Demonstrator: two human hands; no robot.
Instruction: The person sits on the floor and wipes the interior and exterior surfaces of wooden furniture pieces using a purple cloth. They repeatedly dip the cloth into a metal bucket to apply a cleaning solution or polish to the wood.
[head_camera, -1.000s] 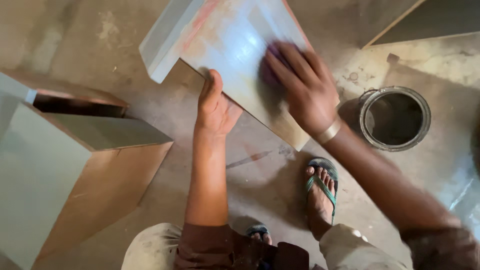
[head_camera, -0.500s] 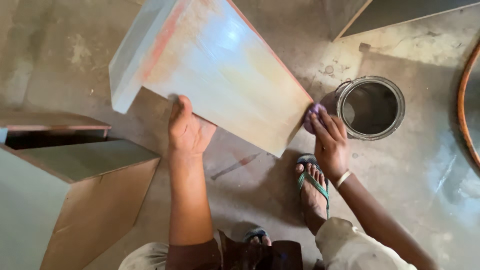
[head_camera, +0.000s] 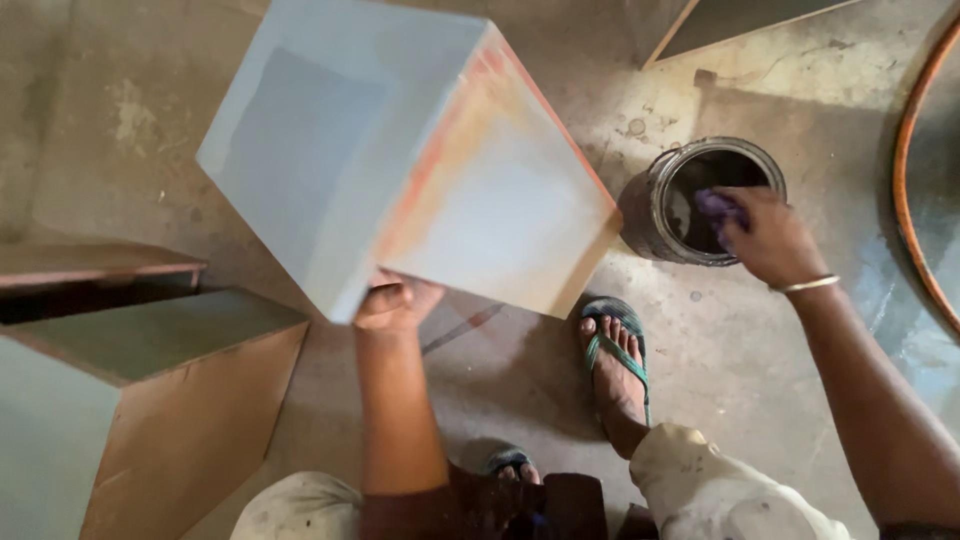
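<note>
A big box-shaped panel piece (head_camera: 400, 170), painted pale blue-grey with a worn orange streak along one edge, is held up tilted above the concrete floor (head_camera: 110, 130). Its lowest corner is gripped by the left hand (head_camera: 395, 303), with the fingers curled tight around the edge. The right hand (head_camera: 765, 238) is reached out to the side, well apart from the box, and is placed over the rim of a round metal paint can (head_camera: 700, 200) that stands on the floor. A small purple cloth (head_camera: 718, 208) is pinched in the fingers of that hand, inside the mouth of the can. A foot in a green flip-flop (head_camera: 618, 365) is set on the floor between the box and the can. More painted wooden pieces (head_camera: 150, 380) are seen lying at the left side.
</note>
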